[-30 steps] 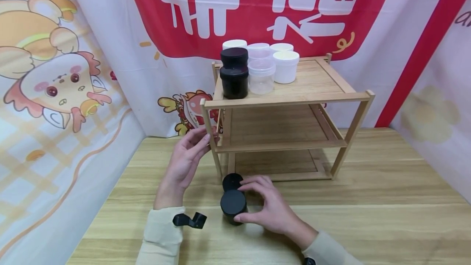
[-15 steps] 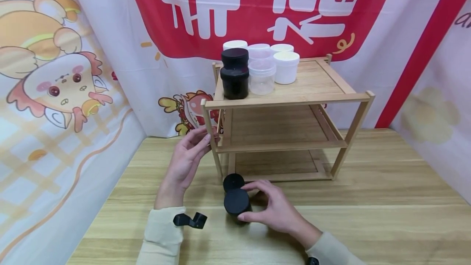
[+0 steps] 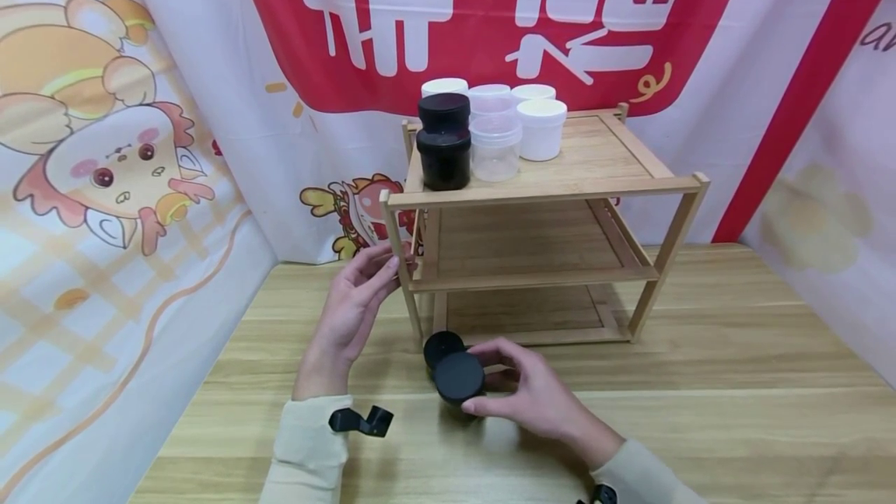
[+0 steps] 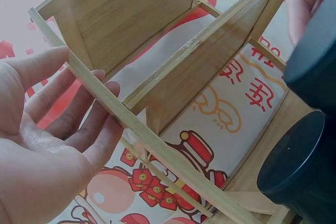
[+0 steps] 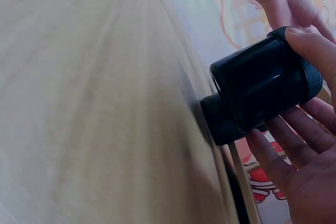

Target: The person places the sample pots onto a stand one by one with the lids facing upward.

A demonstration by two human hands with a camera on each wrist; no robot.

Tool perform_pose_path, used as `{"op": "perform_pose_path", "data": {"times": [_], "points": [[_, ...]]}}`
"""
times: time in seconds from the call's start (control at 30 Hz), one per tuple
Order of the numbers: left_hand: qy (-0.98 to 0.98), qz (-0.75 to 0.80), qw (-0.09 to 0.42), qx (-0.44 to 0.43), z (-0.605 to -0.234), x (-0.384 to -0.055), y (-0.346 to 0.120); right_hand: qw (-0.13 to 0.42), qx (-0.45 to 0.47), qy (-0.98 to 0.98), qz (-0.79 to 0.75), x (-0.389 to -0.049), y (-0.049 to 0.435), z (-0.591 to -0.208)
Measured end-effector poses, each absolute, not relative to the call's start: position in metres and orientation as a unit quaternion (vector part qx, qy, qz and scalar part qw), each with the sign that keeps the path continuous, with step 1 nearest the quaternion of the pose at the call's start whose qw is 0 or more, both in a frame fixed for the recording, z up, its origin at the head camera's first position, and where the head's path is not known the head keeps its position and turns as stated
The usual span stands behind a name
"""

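In the head view my left hand (image 3: 353,306) holds the front left post of a wooden three-tier rack (image 3: 546,280). The left wrist view has the thumb on one side of that post and the fingers (image 4: 94,129) on the other. My right hand (image 3: 535,395) grips a black screw-lid jar (image 3: 460,377), thumb at the near side and fingers at the far side. In the right wrist view this jar looks raised off the table, though the gap is hard to judge. Just behind it, a second black jar (image 3: 441,346) stands near the rack's front left foot.
On the rack's top tier, black jars (image 3: 445,158) stand at the left front, beside a clear jar (image 3: 496,150) and several white or clear ones (image 3: 542,131). Printed cloth (image 3: 140,146) hangs behind and left of the wood-grain table (image 3: 735,411).
My right hand has moved the gripped black jar slightly to the right and away from me, and it now looks higher. My left hand stays on the post.
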State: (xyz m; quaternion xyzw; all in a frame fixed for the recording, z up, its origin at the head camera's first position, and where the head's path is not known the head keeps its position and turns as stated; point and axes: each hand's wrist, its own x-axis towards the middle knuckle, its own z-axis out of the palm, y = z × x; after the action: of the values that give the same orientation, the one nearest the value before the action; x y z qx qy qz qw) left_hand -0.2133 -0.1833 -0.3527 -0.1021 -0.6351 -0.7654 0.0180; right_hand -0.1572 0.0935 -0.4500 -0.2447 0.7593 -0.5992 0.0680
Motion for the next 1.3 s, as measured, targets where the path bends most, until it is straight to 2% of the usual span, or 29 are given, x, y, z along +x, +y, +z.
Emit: {"op": "perform_pose_path", "data": {"times": [0.83,1.03,1.3], "points": [[-0.637,-0.763,0.017,-0.109,-0.355,-0.216,-0.182,-0.011,-0.229,0.773,-0.591,-0.161,0.129,-0.417],[-0.637,-0.763,0.022,-0.109,-0.356,-0.217,-0.183,-0.047,-0.234,0.781,-0.577,-0.163,0.138,-0.406],[-0.636,-0.763,0.021,-0.11,-0.357,-0.217,-0.184,-0.067,-0.204,0.786,-0.579,-0.164,0.156,-0.39]]}}
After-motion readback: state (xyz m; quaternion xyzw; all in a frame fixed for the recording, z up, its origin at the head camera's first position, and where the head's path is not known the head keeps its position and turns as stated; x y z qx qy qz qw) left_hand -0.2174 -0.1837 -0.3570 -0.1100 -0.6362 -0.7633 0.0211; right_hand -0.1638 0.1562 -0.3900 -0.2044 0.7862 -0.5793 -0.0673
